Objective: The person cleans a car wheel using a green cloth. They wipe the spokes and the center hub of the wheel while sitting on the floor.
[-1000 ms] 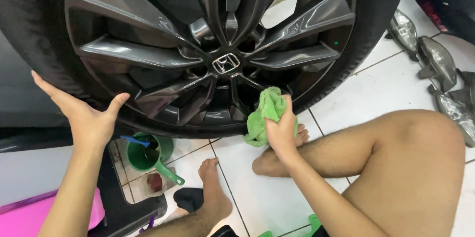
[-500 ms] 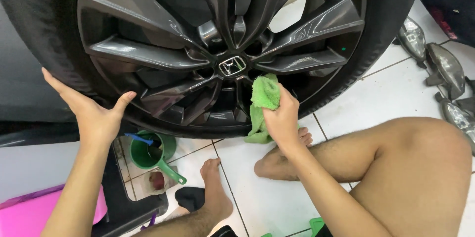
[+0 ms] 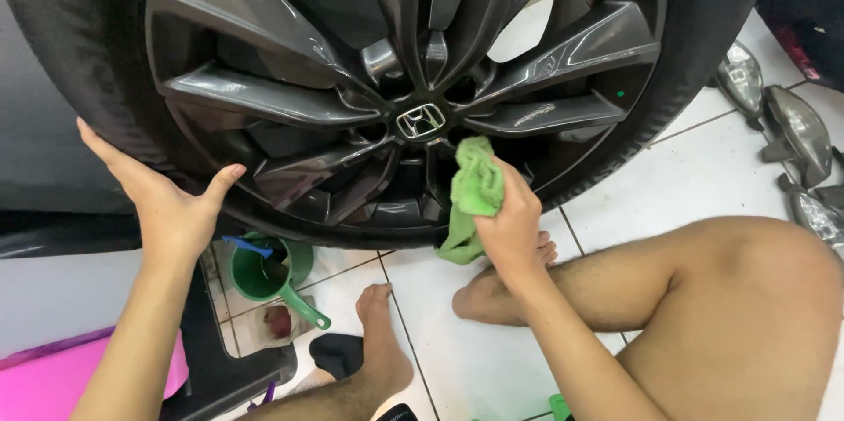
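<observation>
Right hand [image 3: 512,226] grips a bunched green cloth [image 3: 473,192], fingers clenched around it, pressing it against the dark alloy wheel [image 3: 264,96] just below and right of the centre cap [image 3: 419,120]. Cloth's lower tail hangs toward the white tiled floor [image 3: 703,166]. Left hand [image 3: 171,210] lies flat and open on the tyre [image 3: 61,61] at the lower left, fingers spread, holding nothing, thumb reaching toward the rim edge.

Judgement on technique: the recess between spokes near the hub looks narrow, so a folded corner of the cloth pushed in with the fingertips should reach better than the whole wad. The flat left palm seems useful as a brace; keep it there.

Green scoop cup [image 3: 264,267] sits on the floor beneath the wheel. Loose headlamp units [image 3: 796,135] lie well apart at right
</observation>
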